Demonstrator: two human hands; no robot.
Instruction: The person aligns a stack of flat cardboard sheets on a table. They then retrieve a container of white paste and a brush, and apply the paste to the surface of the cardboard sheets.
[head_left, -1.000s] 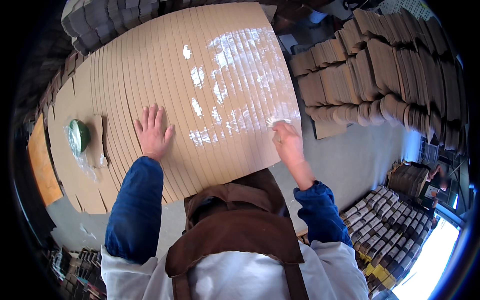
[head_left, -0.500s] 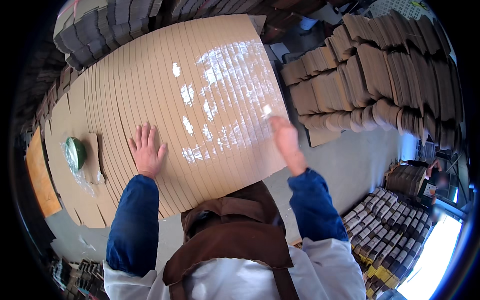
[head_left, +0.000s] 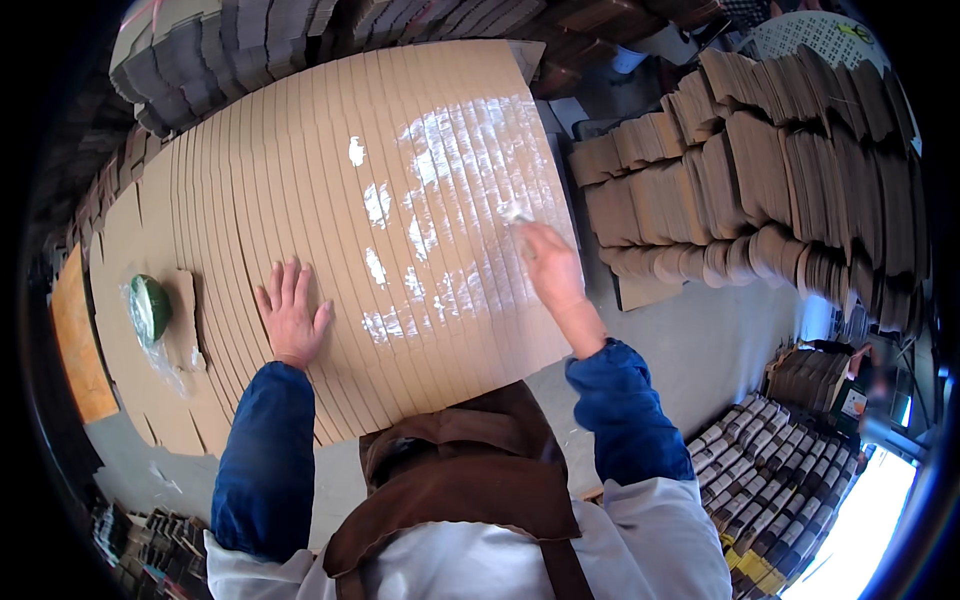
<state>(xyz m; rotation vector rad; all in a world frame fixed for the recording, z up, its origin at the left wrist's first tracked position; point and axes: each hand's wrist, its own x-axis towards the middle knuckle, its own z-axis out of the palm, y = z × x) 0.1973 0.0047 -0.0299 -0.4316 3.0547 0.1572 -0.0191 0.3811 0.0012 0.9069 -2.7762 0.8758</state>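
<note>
Overlapping brown cardboard sheets are fanned out in front of me, so their edges make a row of narrow strips. A wet, shiny white coating covers many strips on the right, with white blobs left of it. My left hand lies flat on the sheets, fingers spread. My right hand is closed round a small white-tipped tool, whose blurred tip is at the coated strips. Further left, a green rounded container with clear plastic film round it sits beside a torn piece of cardboard.
Tall stacks of cardboard pieces stand at the right, and more stacks line the far side. Bundled stacks sit at the lower right near a bright opening. An orange-brown board is at the far left. Another person's arm shows at the right.
My right hand has moved a little left and slightly down with the tool, inward over the coated strips. My left hand stays flat on the sheets. The view has shifted slightly.
</note>
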